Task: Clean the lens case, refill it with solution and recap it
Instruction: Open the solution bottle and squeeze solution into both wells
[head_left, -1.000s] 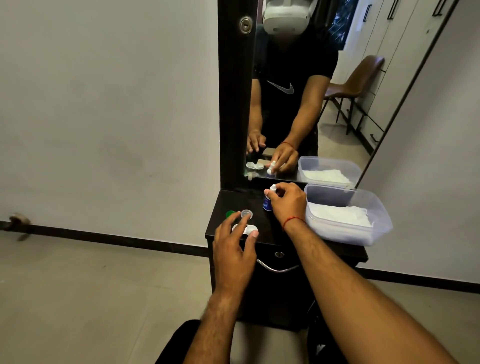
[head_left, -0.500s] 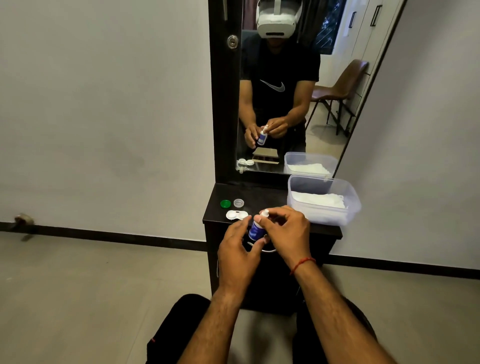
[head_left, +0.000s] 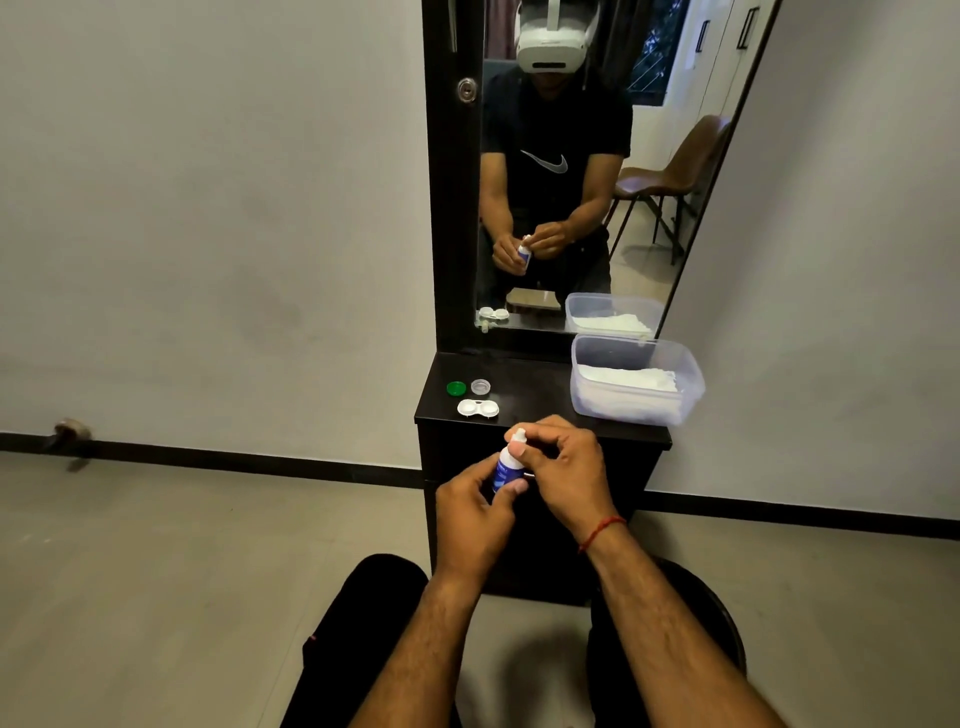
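Observation:
A small blue solution bottle (head_left: 503, 470) with a white top is held upright in front of the dark cabinet. My left hand (head_left: 475, 512) wraps its body. My right hand (head_left: 563, 467) pinches the white cap at the top. The white lens case (head_left: 478, 408) lies open on the cabinet top (head_left: 535, 400), near its left front. Behind the case lie a green cap (head_left: 456, 387) and a clear cap (head_left: 480, 386), side by side.
A clear plastic tub (head_left: 636, 382) with white tissue in it stands at the right of the cabinet top. A tall mirror (head_left: 571, 156) rises behind, reflecting a person and a brown chair. My knees are below, on a pale floor.
My right hand lifted the bottle off the cabinet top and my left hand left the lens case to grip it. Both hands drew back toward me.

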